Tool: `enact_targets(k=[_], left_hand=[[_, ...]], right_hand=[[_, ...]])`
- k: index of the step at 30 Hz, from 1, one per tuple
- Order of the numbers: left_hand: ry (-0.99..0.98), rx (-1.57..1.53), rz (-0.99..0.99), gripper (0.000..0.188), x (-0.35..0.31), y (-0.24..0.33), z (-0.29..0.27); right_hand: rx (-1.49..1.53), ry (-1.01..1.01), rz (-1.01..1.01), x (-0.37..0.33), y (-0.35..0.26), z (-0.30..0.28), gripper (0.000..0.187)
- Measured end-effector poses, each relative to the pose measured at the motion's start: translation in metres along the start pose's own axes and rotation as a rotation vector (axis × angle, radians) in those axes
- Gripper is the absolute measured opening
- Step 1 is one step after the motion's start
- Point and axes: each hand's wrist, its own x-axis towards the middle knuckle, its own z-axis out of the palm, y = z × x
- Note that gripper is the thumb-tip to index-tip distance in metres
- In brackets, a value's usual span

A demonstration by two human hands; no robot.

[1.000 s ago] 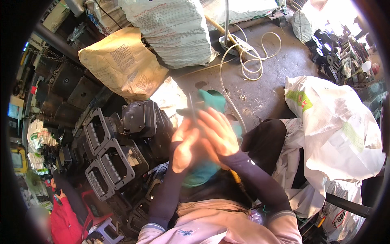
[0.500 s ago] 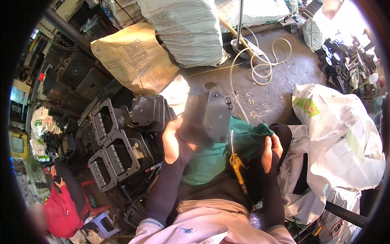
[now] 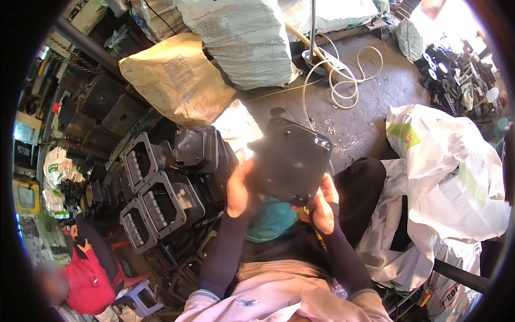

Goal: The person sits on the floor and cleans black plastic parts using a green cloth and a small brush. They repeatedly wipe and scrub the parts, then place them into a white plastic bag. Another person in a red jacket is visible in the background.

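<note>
A black, box-shaped plastic housing [image 3: 292, 161] with rounded corners and small holes is held up in front of me, its flat face toward me. My left hand [image 3: 240, 188] is closed on its left side, slightly blurred. At its lower right corner my right hand [image 3: 323, 204] grips the edge, thumb and fingers bent around it. Beneath the housing a green cloth [image 3: 272, 221] lies over my lap, partly covered. Only a little of a yellow-handled tool [image 3: 319, 237] shows below my right hand.
Stacked black housings [image 3: 163, 206] stand close on my left. A tan paper bag [image 3: 177, 80] and white sacks [image 3: 236, 40] are ahead. A pale hose [image 3: 357, 80] coils on the floor. White sheeting [image 3: 450, 177] lies at right. A person in red [image 3: 88, 282] sits at lower left.
The housing has turned so its broad flat face shows, moving slightly right. My right hand has left the cloth's edge and taken hold of the housing. The cloth now lies lower.
</note>
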Motion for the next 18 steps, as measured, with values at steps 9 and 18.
enact_targets(k=[9,18], left_hand=[[-0.272,0.776,0.386,0.129,-0.012,-0.011,0.035],[-0.174,0.404,0.198,0.084,-0.002,-0.019,-0.013]], right_hand=[[-1.085,0.143,-0.470,-0.001,-0.036,0.013,0.038],[-0.977,-0.058,-0.386,0.024,-0.050,0.000,0.036]])
